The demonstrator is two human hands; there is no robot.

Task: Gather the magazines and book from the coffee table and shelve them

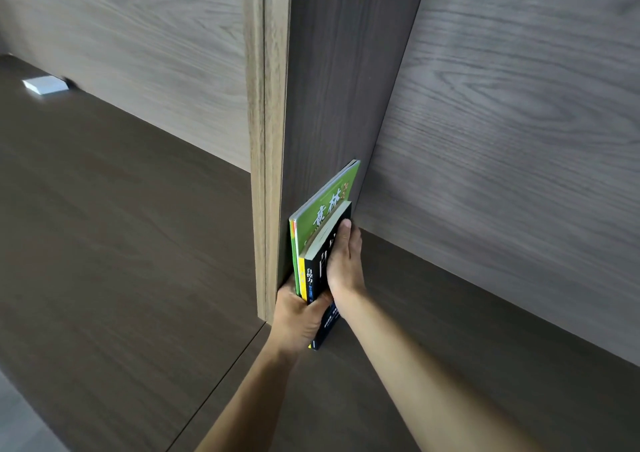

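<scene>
A green magazine [332, 202] and a thinner one behind it stand upright against the wooden divider panel [332, 87] of the shelf. A black book [317, 278] with a yellow spine edge stands in front of them. My left hand [298, 316] grips the lower spine end of the stack, thumb across the black book's spine. My right hand [344, 261] lies flat on the black book's cover with straight fingers, pressing it toward the divider.
The dark wooden shelf board [450, 365] stretches to the right of the books and a second bay [121, 226] lies left of the divider. A small white block [45, 86] sits at the far left by the back panel.
</scene>
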